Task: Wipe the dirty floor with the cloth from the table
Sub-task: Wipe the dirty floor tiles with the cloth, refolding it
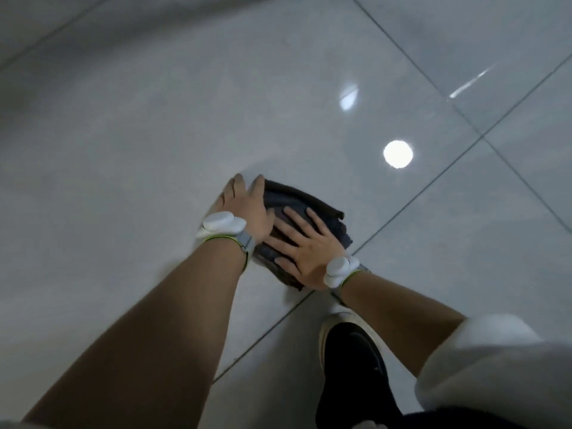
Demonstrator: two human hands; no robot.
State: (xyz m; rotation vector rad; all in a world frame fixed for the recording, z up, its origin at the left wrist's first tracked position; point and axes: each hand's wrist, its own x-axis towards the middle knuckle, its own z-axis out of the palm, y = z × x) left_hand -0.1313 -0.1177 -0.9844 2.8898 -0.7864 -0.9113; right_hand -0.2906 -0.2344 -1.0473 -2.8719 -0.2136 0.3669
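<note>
A dark, folded cloth lies flat on the glossy grey tiled floor. My left hand presses on the cloth's left edge, fingers stretched forward and partly on the tile. My right hand lies palm down on the cloth's near part, fingers spread and pointing left and away. Both hands press the cloth rather than grasp it. Each wrist carries a white device on a strap.
My black shoe with a pale sole stands on the floor just behind my right wrist. Dark grout lines cross the tiles to the right. Ceiling lights reflect as bright spots beyond the cloth.
</note>
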